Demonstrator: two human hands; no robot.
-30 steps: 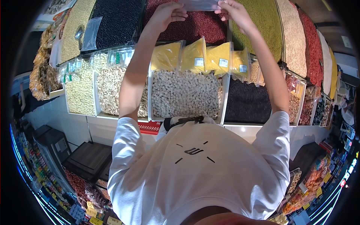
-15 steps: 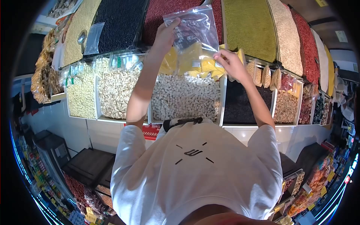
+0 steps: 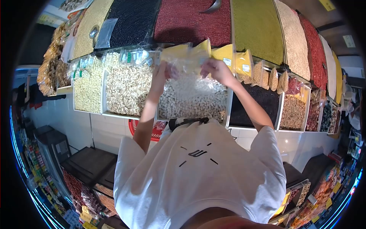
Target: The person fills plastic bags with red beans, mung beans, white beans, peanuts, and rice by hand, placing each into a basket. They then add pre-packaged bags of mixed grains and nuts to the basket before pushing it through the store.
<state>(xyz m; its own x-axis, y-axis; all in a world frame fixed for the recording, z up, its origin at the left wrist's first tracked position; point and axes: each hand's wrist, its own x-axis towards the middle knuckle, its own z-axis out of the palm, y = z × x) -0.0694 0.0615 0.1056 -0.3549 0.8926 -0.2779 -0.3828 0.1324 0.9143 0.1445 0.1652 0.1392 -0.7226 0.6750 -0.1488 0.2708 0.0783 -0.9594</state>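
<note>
A clear plastic zip bag [image 3: 187,74], blurred by motion, is stretched between my two hands over the bin of white cube-like pieces [image 3: 190,101]. My left hand [image 3: 162,73] pinches its left side, and my right hand [image 3: 216,69] has its fingers closed at the right side. The bag looks see-through, with the white pieces showing behind it. Just beyond my hands stand several yellow packets [image 3: 223,53] with white labels. A metal scoop [image 3: 213,7] rests in the red beans [image 3: 190,24] further back.
Black beans [image 3: 131,24] and green beans [image 3: 257,30] flank the red ones. Another clear bag [image 3: 106,33] lies on the black beans beside a metal spoon [image 3: 93,32]. Nearer bins hold pale slices [image 3: 127,89] and dark grains [image 3: 253,103]. A red basket [image 3: 156,131] is below the counter edge.
Both hands have come down and closer to my body with the clear bag, from over the red beans to above the white pieces. The yellow packets behind are now less covered.
</note>
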